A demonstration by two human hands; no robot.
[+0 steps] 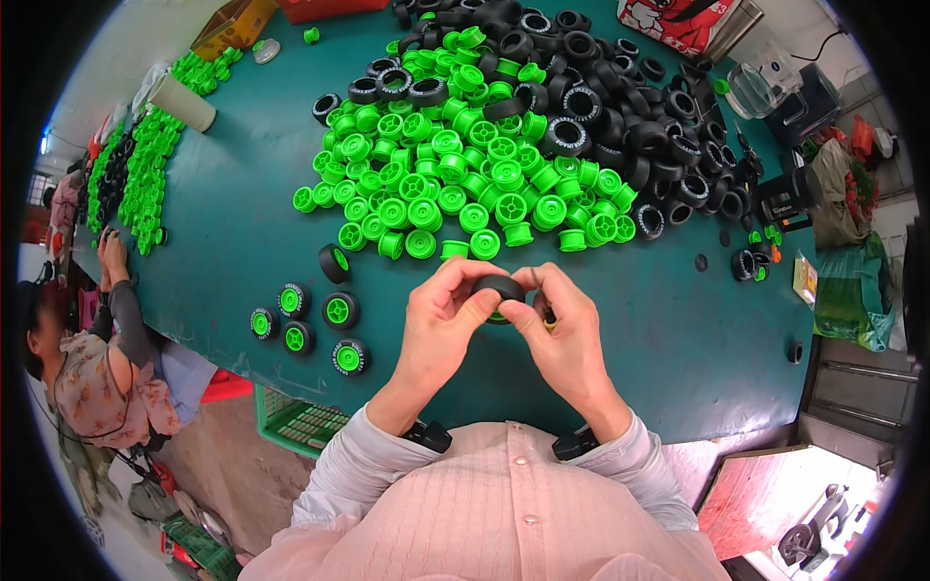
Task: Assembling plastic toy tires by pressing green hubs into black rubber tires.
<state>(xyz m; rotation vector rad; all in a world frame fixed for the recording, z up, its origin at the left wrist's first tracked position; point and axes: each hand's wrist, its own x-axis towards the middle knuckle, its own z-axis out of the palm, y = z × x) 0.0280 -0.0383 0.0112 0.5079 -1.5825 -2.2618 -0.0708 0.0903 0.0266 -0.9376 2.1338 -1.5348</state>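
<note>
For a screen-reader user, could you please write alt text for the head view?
Both hands, left hand and right hand, grip one black tyre over a green table. Behind lie a pile of green hubs and black tyres; five finished wheels sit left.

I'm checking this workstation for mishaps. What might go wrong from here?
The black tyre, pinched between left hand and right hand over a green hub, might slip off crooked. The finished wheels lie loose near the table edge and may roll off.
</note>
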